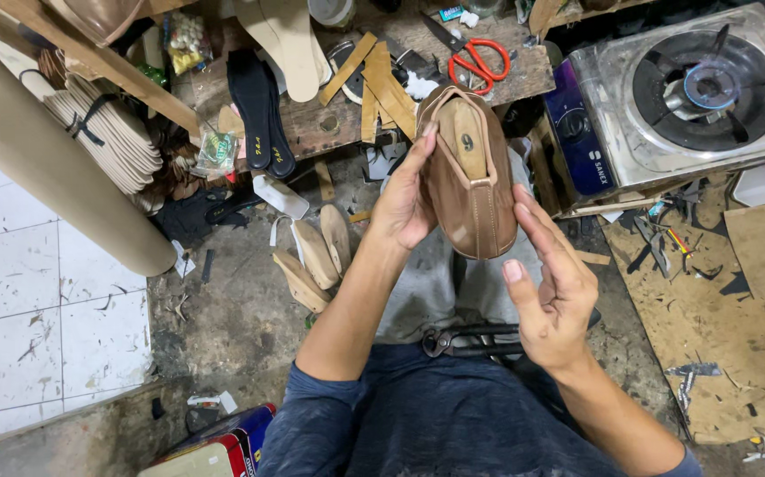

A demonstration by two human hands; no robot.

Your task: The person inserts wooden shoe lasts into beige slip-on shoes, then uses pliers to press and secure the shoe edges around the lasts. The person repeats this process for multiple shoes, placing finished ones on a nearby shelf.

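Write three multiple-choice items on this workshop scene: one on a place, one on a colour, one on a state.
1. Where do the dark metal pincers lie?
A. on the person's lap
B. on the stove
C. on the white tiles

2. What colour are the handles of the scissors on the wooden bench?
A. blue
B. red-orange
C. black

3. How is the brown leather shoe upper on its last held?
A. lying on the floor
B. gripped by the left hand, the right hand open-fingered against its side
C. clamped in a vice

Key: 1 A, they rest across the thighs; 2 B, bright loops show; 3 B, left fingers wrap it.
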